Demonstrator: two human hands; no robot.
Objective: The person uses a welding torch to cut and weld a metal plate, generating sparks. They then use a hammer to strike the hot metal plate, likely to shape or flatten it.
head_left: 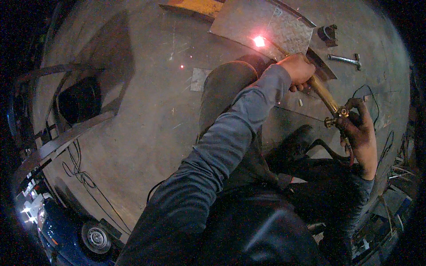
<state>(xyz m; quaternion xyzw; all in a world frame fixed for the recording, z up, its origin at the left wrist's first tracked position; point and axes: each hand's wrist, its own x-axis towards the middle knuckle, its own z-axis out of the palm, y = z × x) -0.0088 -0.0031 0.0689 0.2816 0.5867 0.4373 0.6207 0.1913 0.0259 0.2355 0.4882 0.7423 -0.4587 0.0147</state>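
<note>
**Torch on the plate, both hands gripping**

My dark trousers fill the bottom of the view, with my knees bent over the concrete floor (146, 133). My right hand (360, 133) is nearest, clenched around the valve end of the torch (326, 98), where the brass fittings sit and a dark hose (333, 153) drops away below my wrist. Further along, my left hand (298, 69), in a grey sleeve, is closed tight around the brass tube. The torch runs up and left from there to its tip, which meets the steel plate (266, 22) lying on the floor; a bright pink-white flare (259, 41) burns at that spot and a few sparks (182, 66) scatter to the left. Beyond the plate, to the right, lies what looks like a hammer (345, 59), though the view is dim there.
</note>
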